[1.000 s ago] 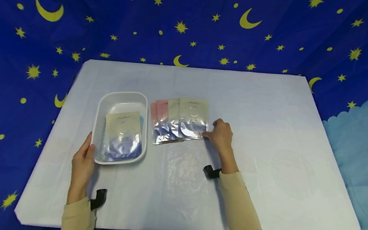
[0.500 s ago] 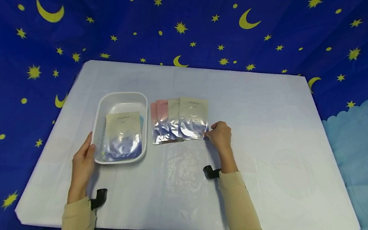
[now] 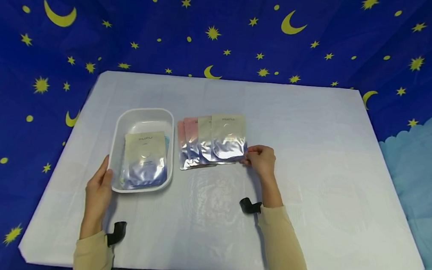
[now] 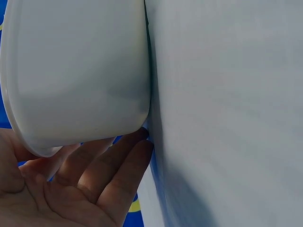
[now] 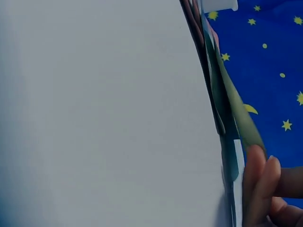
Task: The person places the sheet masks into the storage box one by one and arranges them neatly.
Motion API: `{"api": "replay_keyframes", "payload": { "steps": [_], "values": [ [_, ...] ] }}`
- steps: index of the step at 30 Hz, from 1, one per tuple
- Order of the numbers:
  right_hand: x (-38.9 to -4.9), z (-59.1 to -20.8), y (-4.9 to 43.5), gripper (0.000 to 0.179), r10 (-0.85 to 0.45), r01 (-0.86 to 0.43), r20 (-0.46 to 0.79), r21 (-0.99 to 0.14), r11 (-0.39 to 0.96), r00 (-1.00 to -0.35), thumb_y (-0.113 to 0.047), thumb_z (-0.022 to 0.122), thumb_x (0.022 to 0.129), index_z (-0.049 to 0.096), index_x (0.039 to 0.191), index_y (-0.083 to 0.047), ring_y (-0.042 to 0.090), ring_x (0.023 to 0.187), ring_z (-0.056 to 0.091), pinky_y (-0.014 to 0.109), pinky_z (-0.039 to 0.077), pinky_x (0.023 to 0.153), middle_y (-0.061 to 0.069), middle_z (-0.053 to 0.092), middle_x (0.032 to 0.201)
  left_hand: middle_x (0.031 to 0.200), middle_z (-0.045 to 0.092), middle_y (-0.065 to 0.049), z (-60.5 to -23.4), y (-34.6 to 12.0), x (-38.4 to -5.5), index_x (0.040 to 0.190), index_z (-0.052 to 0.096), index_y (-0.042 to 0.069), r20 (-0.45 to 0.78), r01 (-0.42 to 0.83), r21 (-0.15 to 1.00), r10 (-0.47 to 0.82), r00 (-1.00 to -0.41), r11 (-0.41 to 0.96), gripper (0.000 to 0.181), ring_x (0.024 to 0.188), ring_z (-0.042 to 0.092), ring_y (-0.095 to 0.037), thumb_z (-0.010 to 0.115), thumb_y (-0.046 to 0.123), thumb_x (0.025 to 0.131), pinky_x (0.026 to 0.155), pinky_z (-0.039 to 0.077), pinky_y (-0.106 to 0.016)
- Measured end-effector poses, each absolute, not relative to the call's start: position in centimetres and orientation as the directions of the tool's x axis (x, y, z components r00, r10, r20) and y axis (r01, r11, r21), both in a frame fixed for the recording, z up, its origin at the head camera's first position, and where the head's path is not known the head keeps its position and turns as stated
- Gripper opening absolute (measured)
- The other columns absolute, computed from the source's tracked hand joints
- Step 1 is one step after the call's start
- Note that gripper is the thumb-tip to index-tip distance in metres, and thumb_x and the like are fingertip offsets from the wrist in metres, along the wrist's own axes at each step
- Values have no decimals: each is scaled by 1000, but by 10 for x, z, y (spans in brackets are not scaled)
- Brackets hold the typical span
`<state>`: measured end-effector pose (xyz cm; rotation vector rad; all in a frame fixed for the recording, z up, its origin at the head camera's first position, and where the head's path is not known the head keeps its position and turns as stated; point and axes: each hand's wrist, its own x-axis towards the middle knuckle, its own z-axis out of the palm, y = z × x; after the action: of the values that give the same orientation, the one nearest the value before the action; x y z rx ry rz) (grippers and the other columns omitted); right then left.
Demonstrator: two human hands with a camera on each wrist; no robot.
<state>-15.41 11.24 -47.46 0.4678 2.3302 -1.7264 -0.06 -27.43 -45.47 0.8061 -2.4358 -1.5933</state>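
Near the table's middle lies an overlapping row of foil face mask packets, pink ones [image 3: 191,128] to the left, cream and blue-silver ones to the right. My right hand [image 3: 263,159] pinches the lower right corner of the rightmost cream packet [image 3: 228,132]; in the right wrist view that packet [image 5: 244,120] is bent up from those beneath. To the left stands a white plastic tray [image 3: 144,115] with a cream packet [image 3: 146,156] on top inside and a blue edge under it. My left hand [image 3: 97,195] rests against the tray's near left wall, its fingers [image 4: 125,177] alongside it.
A white cloth covers the table [image 3: 314,160]. Behind and left of it hangs a blue curtain [image 3: 247,39] with yellow stars and moons. Light blue fabric [image 3: 425,170] hangs at the right edge. A black wrist piece [image 3: 250,205] sits by each sleeve.
The right hand has shifted slightly to the right, and the corner of the rightmost packet has lifted with its fingers. The left hand and the tray have stayed in place.
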Motion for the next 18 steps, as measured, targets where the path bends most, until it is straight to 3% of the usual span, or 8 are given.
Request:
{"api": "replay_keyframes", "payload": {
  "steps": [10,18],
  "values": [
    [-148,-457,102,19,187,215,-226,-974,-78,-956,18,62,82,61,100,23,7,49,65,21,59,54,3,58,65,159,26,1,-455,-275,-1,153,29,21,-209,-389,870,-489,-847,302,47,148,21,-24,35,21,107,124,17,-38],
    [-136,-428,68,16,99,134,-146,-984,-121,-984,14,66,82,64,97,20,10,50,66,25,60,56,8,58,73,160,25,3,-456,-276,-2,154,28,23,-231,-401,870,-483,-845,285,47,149,19,-23,34,20,107,124,16,-38]
  ]
}}
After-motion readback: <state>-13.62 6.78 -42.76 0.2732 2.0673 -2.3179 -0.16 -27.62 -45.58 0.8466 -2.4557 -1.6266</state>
